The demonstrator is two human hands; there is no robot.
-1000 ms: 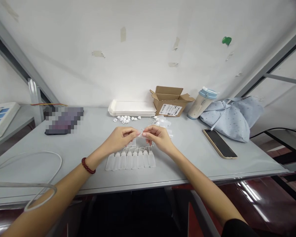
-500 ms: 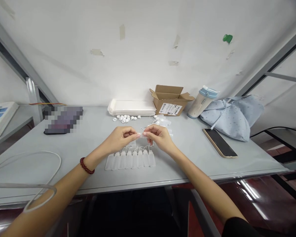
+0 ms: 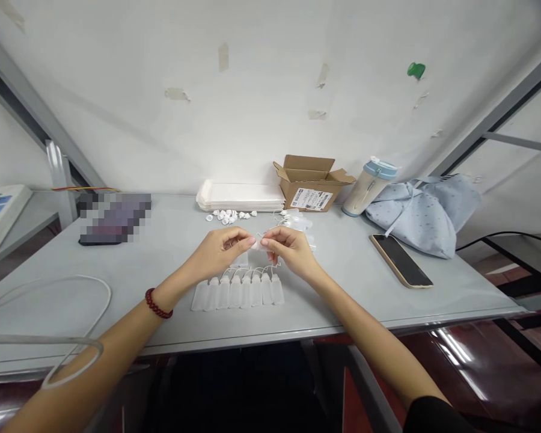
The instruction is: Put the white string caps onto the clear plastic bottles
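My left hand (image 3: 220, 251) and my right hand (image 3: 285, 251) meet fingertip to fingertip above the grey table (image 3: 162, 252). Both are closed in a pinch on a small white piece (image 3: 258, 243) held between them; what it is I cannot make out. A small translucent bottle (image 3: 242, 260) hangs just below my left fingers. Under the hands lies a neat row of small translucent bottles (image 3: 237, 292) on their sides, with thin cords at their necks. Farther back are a scatter of small white caps (image 3: 231, 216) and a loose heap of more bottles (image 3: 297, 223).
A stack of white trays (image 3: 241, 196), an open cardboard box (image 3: 312, 183) and a tumbler with a blue lid (image 3: 365, 189) stand by the wall. A phone (image 3: 401, 260) and a blue cloth bag (image 3: 421, 213) lie right. A white cable (image 3: 49, 288) loops at the left.
The hands have stayed pinched together at the same spot, with only slight finger movement. Nothing else on the table has moved.
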